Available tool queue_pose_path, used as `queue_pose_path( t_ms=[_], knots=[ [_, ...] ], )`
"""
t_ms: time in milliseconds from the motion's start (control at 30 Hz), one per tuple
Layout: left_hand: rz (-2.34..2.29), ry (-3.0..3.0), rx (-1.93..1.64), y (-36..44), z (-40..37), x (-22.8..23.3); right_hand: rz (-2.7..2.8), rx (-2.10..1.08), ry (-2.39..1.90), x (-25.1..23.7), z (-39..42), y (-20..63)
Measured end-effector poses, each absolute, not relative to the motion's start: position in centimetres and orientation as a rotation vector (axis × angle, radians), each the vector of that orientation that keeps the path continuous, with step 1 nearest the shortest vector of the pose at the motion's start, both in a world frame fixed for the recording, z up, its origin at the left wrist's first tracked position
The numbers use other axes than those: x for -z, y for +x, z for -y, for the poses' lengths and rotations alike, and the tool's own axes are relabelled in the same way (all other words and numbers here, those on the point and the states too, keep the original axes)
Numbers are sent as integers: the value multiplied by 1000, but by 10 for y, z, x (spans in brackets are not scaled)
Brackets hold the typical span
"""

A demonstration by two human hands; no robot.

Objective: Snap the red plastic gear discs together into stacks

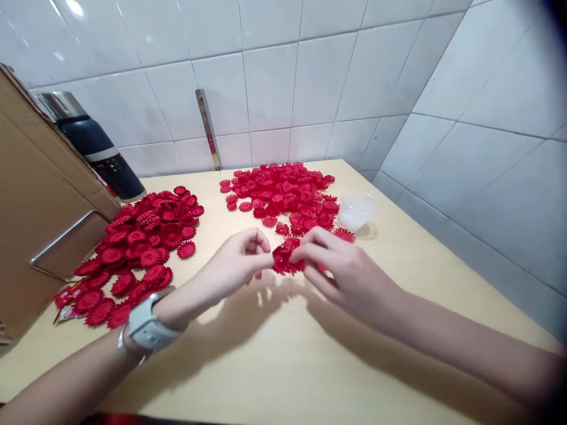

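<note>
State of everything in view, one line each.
Red fringed piece: between the hands
Left hand: curled at the piece's left edge; grip unclear
Right hand: pinching the piece
Left red discs: heaped
Far red discs: heaped, edges scattered
Vacuum flask: capped
Translucent plastic: crumpled
Wristwatch: strapped on

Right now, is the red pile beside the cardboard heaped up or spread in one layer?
Heaped up: the red toothed discs overlap in layers on the table beside the cardboard.

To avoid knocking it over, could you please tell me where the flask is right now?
In the head view, the flask is at upper left, beside the cardboard and just behind the left red pile.
</note>
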State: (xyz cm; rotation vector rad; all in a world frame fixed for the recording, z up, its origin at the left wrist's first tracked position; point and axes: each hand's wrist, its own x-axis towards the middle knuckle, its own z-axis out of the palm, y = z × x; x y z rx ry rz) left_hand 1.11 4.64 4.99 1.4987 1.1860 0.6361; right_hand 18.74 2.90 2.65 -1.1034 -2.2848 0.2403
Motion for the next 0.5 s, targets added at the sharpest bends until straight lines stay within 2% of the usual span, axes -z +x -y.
queue_pose_path(
  t_ms=[167, 300, 400, 500],
  knots=[
    [-1148, 1761, -844, 20, -75, -91, 2061, -108, -1101, -73, -59, 177],
    [-1150, 1930, -1013, 19, -83, -108, 1922, -440, -1068, -96, -82, 175],
    [-1205, 2080, -903, 14, -83, -106, 1976, -678, -1001, -97, -88, 177],
    [-1287, 2184, -706, 9, -83, -101, 2046, -657, -968, -92, -87, 177]
  ],
)
